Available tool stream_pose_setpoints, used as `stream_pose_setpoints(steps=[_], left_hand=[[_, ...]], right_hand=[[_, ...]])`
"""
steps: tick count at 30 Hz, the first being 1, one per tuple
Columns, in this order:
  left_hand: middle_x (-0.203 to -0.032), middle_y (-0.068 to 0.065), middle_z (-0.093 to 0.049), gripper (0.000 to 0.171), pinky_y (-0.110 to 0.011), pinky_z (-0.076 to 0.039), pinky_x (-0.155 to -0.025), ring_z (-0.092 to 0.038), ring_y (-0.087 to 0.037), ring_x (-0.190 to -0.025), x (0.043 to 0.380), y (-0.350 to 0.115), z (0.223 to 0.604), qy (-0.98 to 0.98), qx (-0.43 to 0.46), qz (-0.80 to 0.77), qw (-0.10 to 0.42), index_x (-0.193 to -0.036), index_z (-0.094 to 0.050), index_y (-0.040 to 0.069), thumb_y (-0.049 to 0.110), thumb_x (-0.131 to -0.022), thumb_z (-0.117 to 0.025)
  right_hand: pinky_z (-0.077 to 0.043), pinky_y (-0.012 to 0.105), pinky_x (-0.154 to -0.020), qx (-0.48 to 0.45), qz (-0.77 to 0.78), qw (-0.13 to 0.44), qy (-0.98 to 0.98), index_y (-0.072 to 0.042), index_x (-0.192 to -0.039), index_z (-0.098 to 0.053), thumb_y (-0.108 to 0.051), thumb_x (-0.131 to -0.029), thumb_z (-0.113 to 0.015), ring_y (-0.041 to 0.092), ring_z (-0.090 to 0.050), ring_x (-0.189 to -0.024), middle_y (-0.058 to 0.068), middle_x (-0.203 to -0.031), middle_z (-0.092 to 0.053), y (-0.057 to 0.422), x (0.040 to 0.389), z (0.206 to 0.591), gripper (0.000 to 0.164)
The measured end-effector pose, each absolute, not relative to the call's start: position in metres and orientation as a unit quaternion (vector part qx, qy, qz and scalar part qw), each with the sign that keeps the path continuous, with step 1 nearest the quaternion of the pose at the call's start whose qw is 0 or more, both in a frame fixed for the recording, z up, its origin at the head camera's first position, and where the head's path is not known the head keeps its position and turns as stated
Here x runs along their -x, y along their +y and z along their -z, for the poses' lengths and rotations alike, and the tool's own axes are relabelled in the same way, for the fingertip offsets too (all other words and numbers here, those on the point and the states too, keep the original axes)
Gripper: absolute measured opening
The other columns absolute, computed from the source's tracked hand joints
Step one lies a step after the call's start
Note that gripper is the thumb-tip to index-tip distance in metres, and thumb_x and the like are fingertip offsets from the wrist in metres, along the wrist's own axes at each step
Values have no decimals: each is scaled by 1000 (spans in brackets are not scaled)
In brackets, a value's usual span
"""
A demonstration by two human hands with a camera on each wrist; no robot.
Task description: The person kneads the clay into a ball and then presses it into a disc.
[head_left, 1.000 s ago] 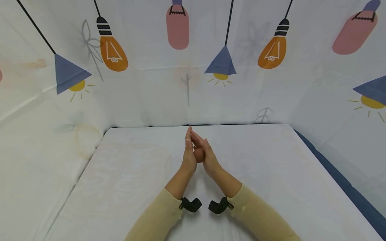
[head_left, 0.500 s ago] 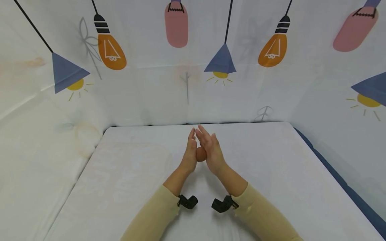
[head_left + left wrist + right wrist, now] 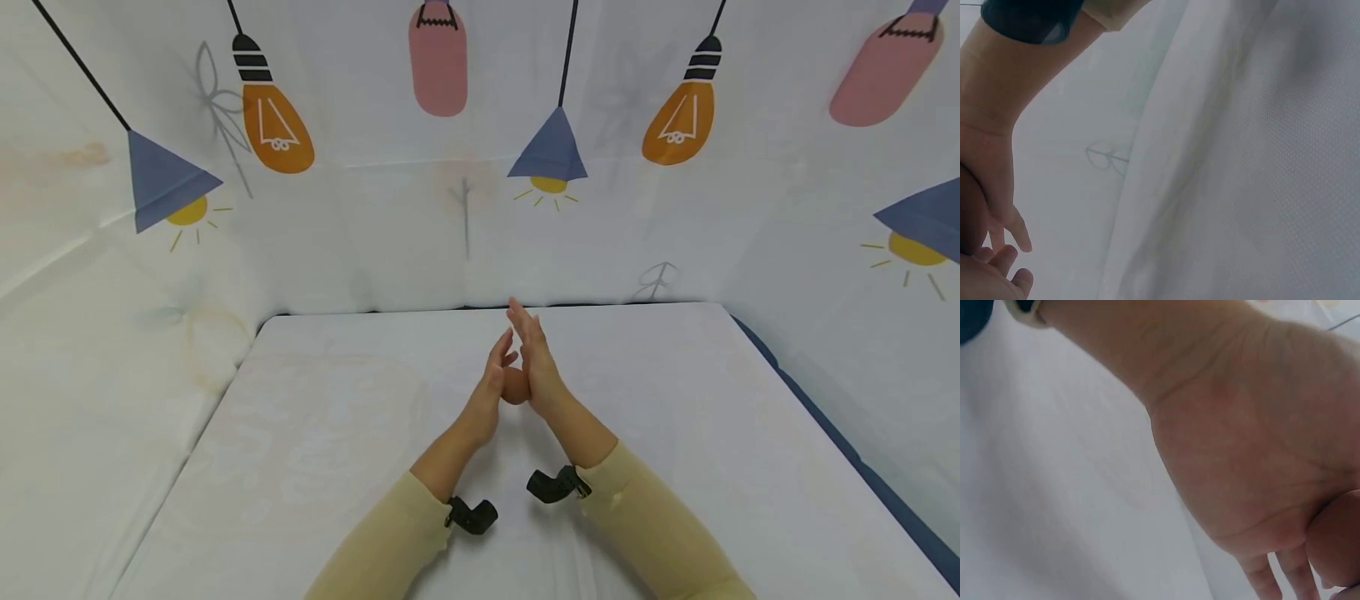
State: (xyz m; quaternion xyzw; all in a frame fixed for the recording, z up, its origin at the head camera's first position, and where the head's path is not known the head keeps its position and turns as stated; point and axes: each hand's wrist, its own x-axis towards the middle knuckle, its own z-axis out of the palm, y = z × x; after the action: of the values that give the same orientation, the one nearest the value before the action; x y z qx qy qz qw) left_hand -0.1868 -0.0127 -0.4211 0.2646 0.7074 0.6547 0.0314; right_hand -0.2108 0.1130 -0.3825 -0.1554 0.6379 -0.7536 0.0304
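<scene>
Behind a flat, white-covered tabletop [image 3: 322, 467], a white cloth backdrop [image 3: 375, 242] is showing printed orange bulbs [image 3: 277, 129] and blue lampshades [image 3: 551, 148]. A person wearing pale yellow sleeves [image 3: 382, 542] is holding a small, smooth, reddish-brown ball [image 3: 515, 387] between the bare left hand [image 3: 483, 404] and the bare right hand [image 3: 543, 379]. Uneven pressure could be distorting its round form, if the material is as soft as it seems; with no finger curling around it, the ball could also be slipping downward should the palms part or slide out of line. It is sitting inside the grip, touching both palms, below the fingertips. Both hands are standing nearly upright, fingers mostly extended, pressing rather than wrapping it; the right fingertips are extending beyond the left.
</scene>
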Motion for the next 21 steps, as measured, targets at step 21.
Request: stream_pose_setpoints(steps=[21], left_hand=[[-168,-1,-3,90,-64,-1,-116,-2,-24,-153,182,-13,415,673,-222,-706,-28,-162,-5,19,78,-94,-6]], right_hand=[[2,59,-118,166,721,90,667,-21,-163,-10,-73,-97,-26,28,-6,-153,9,-167,-10,100,209,413,85]])
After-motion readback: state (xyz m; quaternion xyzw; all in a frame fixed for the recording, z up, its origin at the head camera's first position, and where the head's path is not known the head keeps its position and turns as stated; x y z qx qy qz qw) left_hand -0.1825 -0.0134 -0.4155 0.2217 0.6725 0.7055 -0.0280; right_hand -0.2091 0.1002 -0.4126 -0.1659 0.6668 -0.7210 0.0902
